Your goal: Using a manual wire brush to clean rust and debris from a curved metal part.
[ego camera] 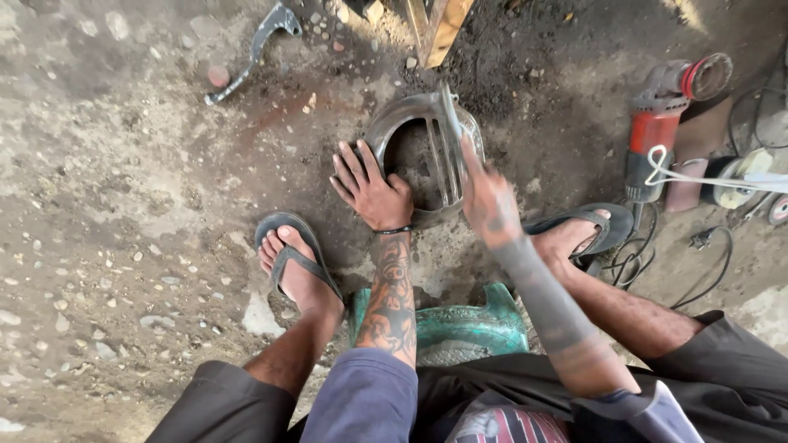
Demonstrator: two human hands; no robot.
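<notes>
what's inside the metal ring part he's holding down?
Inside the metal ring part: bare dirt ground and two or three metal bars crossing its right side. The left hand covers the lower-left rim; the blurred right hand hides the lower right.

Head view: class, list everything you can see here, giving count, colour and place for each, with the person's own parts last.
Metal ring part: one, grey, on the ground, centre.
Lever: one, grey, top left.
Angle grinder: one, red and grey, right.
Cables: several, black and white, right.
Wooden pieces: two or so, top centre.
Stool: one, green, under the person.
Sandals: two, dark, on the feet.
Left hand: resting on the part's left rim.
Right hand: blurred, at the part's right edge.
</notes>
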